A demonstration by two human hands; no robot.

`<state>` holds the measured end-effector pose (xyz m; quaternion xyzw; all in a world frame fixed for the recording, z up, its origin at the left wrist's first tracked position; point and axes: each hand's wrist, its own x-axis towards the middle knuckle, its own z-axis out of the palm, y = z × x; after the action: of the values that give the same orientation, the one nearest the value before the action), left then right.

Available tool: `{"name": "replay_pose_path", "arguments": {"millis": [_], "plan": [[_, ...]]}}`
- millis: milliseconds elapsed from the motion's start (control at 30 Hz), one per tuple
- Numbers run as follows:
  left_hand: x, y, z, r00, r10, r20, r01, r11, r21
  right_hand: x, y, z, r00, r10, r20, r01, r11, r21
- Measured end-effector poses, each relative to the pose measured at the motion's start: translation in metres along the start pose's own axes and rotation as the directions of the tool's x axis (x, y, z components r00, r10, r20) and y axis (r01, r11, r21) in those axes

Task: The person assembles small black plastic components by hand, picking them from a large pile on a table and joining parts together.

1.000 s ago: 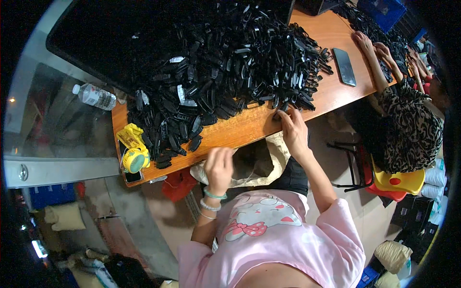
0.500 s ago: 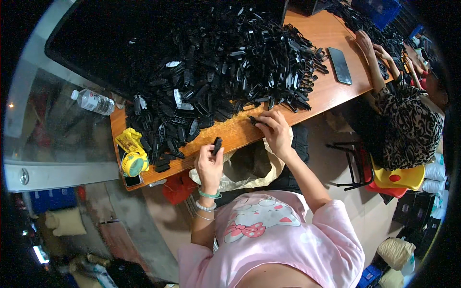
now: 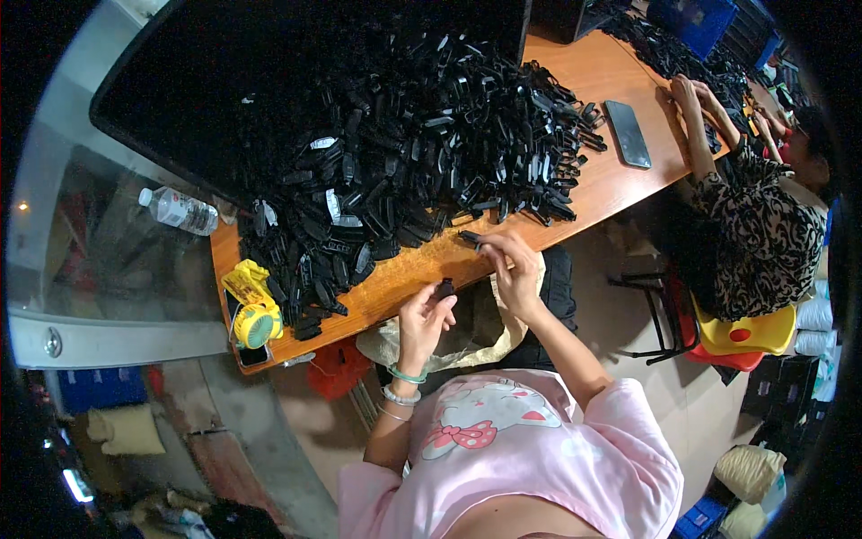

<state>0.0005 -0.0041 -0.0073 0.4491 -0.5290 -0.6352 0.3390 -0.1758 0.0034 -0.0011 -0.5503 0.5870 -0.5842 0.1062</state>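
Note:
My left hand (image 3: 422,325) is closed around a small dark plastic piece (image 3: 445,287), just off the table's front edge. My right hand (image 3: 515,277) pinches another small black plastic piece (image 3: 469,237) between thumb and fingers, over the bare front strip of the wooden table (image 3: 409,274). The two hands are apart, the right one farther forward. Beyond them spreads a large heap of black plastic pieces (image 3: 422,144), some with shiny faces. Below my hands, against the table edge, hangs an open cream-coloured bag (image 3: 382,349).
A yellow-green hand fan (image 3: 257,325) and a yellow cloth (image 3: 247,280) lie at the left corner. Beyond that corner is a plastic water bottle (image 3: 180,210). Right of the heap rests a phone (image 3: 628,135). A person in a patterned top (image 3: 772,238) works farther right.
My left hand has moved to the right, closer to my right hand, with its piece still held. My right hand keeps its pinch and has shifted slightly toward me. The view has tilted a little.

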Motion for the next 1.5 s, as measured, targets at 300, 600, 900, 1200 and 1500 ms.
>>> {"name": "replay_pose_path", "arguments": {"millis": [300,600,900,1200,1500], "plan": [[-0.014,0.023,-0.003,0.993,0.114,0.023,-0.113,0.993,-0.016,-0.017,-0.051,-0.018,0.826,0.214,0.521,-0.42,0.851,0.316],[-0.023,0.037,-0.007,0.952,0.304,0.034,-0.306,0.946,0.111,-0.017,-0.056,-0.024,0.859,0.085,0.504,-0.272,0.911,0.31],[-0.025,0.054,-0.015,0.841,0.535,0.079,-0.511,0.74,0.437,-0.025,-0.061,-0.021,0.835,-0.01,0.551,-0.082,0.986,0.142],[-0.019,0.068,-0.02,0.811,0.528,0.253,-0.584,0.694,0.421,-0.022,-0.064,-0.032,0.78,-0.1,0.618,0.017,0.99,0.138],[-0.018,0.043,0.005,0.925,0.378,-0.037,-0.37,0.918,0.141,-0.02,-0.077,-0.013,0.883,-0.058,0.467,0.065,0.998,0.002]]}}
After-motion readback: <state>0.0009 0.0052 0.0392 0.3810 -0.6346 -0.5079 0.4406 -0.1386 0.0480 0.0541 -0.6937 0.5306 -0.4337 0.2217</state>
